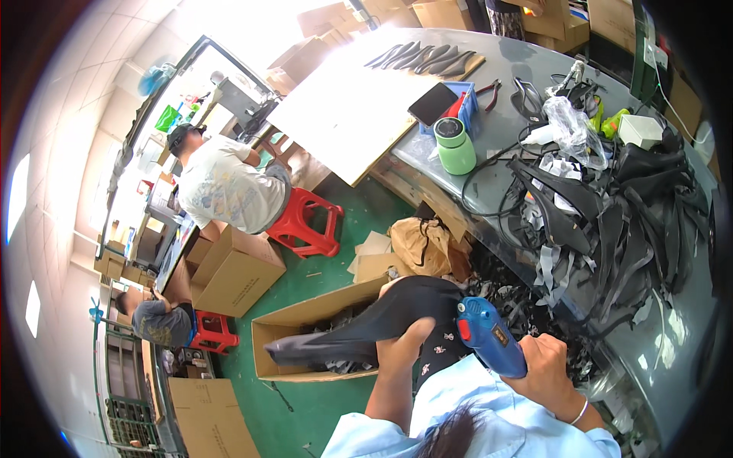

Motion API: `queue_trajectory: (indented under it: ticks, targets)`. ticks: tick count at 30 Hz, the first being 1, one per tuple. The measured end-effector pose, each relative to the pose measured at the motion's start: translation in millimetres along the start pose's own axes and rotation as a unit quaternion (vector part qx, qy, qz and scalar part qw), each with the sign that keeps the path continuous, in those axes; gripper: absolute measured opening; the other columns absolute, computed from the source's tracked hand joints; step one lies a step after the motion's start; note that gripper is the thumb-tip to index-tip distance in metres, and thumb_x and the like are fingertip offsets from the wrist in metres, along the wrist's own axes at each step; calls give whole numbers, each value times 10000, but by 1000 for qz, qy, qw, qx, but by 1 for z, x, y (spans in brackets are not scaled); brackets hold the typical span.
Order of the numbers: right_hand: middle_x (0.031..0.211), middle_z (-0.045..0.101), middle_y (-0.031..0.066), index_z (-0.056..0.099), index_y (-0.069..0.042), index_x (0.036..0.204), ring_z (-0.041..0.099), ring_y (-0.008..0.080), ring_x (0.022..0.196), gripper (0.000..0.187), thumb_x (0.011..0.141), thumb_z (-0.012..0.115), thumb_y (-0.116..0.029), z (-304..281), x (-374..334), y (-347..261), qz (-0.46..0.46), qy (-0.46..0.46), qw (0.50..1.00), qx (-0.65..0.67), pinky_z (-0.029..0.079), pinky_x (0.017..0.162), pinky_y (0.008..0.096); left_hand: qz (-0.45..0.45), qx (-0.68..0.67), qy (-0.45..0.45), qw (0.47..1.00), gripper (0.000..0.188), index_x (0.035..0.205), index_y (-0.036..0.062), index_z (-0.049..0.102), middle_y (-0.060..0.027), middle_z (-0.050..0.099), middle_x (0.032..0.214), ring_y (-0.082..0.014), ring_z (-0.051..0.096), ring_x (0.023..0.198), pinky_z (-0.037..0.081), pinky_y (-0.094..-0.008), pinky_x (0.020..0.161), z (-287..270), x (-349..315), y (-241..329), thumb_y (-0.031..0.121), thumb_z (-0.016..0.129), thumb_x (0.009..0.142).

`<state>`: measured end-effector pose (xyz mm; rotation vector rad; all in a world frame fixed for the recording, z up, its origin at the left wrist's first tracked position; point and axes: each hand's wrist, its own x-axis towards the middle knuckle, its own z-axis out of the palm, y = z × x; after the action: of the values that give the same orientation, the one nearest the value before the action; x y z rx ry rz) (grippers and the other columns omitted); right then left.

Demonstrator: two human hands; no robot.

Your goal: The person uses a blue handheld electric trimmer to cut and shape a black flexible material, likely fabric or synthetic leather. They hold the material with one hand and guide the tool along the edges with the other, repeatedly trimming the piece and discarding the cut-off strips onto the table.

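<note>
My left hand is closed round the underside of a long, curved black piece, wide at one end and tapering towards the left. It hangs over an open cardboard box holding black scraps. My right hand grips a blue hand-held power tool with a red button. The tool's head points up and left, close to the wide end of the black piece; I cannot tell whether they touch.
A grey table on the right carries piled black pieces, a green flask, a phone and red-handled pliers. Black scraps lie below its edge. Two people sit on red stools at the left, near cardboard boxes.
</note>
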<state>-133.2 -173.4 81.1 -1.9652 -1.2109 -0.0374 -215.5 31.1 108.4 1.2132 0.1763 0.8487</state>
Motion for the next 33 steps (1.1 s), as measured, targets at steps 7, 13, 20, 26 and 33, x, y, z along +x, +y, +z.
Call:
queue_trajectory:
  ticks: [7,13,20,26,33]
  targets:
    - [516,497,79,464,-66,659,499,259,439,329,591,770,-166,5,-2,0,3,3,1000,19,378,480,348,34,19,41,998,317,1131,-45,503,-109,588,1049,-161,562,965,436,-292,886,4,0,-3,45,601,843]
    - [511,493,78,468,-62,655,512,255,436,314,595,758,-162,3,2,-5,12,-1,999,50,399,477,338,-2,-35,40,999,312,1138,-49,503,-124,594,1071,-169,571,984,435,-307,912,10,-5,-9,18,587,845]
    - [510,493,73,466,-62,654,518,256,437,319,591,761,-165,3,1,-4,13,-7,998,54,402,478,336,-84,-5,5,996,300,1121,-48,535,-106,593,1064,-139,558,976,433,-277,885,1,-4,-6,26,592,835]
    - [521,493,69,461,-65,654,522,250,449,349,589,782,-188,-1,0,-5,6,-22,1000,7,390,490,344,-196,94,-56,975,267,1074,-36,584,-41,609,948,-89,562,849,457,-225,749,-4,14,22,42,622,822]
    - [533,489,65,464,-65,659,530,253,464,363,591,789,-209,3,0,-4,-10,-39,999,-1,392,491,349,-202,297,-231,904,286,1050,5,607,-50,626,870,-115,592,751,469,-267,670,-27,33,21,40,637,767]
